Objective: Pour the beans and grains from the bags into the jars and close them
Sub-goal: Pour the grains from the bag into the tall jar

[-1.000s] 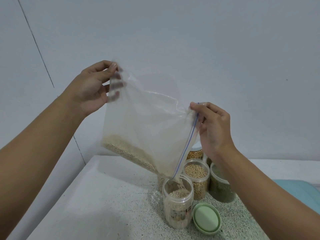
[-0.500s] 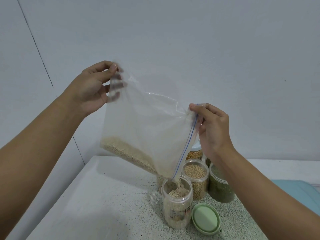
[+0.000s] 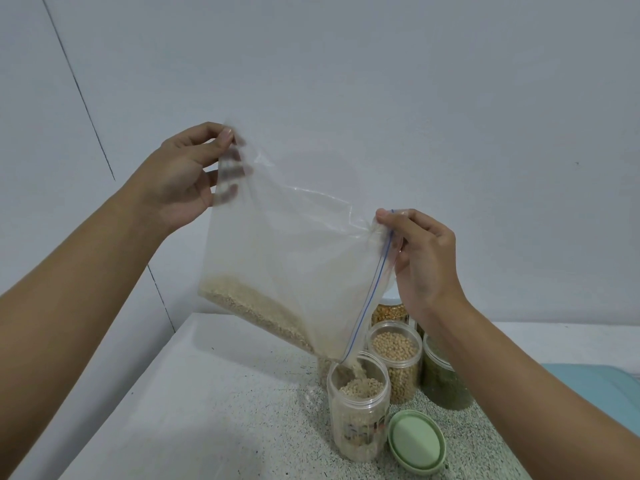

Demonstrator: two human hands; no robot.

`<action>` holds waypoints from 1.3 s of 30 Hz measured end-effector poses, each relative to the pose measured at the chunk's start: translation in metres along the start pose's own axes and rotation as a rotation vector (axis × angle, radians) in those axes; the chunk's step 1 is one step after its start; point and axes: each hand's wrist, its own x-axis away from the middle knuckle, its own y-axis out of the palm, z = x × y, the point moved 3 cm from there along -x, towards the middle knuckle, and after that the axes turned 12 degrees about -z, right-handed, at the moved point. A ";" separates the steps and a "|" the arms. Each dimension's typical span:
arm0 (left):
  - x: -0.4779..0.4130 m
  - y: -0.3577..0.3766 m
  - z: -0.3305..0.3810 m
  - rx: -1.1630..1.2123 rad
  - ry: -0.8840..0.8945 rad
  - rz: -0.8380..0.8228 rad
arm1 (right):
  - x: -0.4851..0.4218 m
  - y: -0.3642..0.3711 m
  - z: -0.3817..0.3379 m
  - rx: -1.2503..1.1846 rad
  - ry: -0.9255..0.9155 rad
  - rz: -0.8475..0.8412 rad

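Observation:
A clear zip bag [image 3: 298, 258] with pale grain along its lower edge hangs tilted above the counter. My left hand [image 3: 183, 178] pinches its upper left corner. My right hand [image 3: 422, 258] grips the blue-striped zip edge at the right. Grain streams from the bag's lowest corner into an open clear jar [image 3: 358, 414], which is almost full. The jar's green lid [image 3: 417, 441] lies flat on the counter just right of it.
Behind the open jar stand a lidless jar of round beige beans [image 3: 398, 362], a jar of green grain [image 3: 443, 379] and a jar of yellow grain [image 3: 389, 311]. The speckled counter [image 3: 207, 410] meets the wall behind. A teal surface [image 3: 595, 382] lies at the right.
The grain pile in the bag has shrunk a little and the jar's level has risen. Both hands hold nearly the same pose.

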 end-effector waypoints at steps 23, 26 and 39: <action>0.007 0.004 0.014 -0.049 0.005 -0.017 | 0.007 0.004 -0.003 -0.022 0.016 -0.006; 0.008 0.005 0.014 -0.049 0.004 -0.019 | 0.008 0.004 -0.003 -0.020 0.019 -0.004; 0.013 0.006 0.015 -0.059 0.009 -0.019 | 0.013 0.001 -0.003 -0.044 0.036 0.000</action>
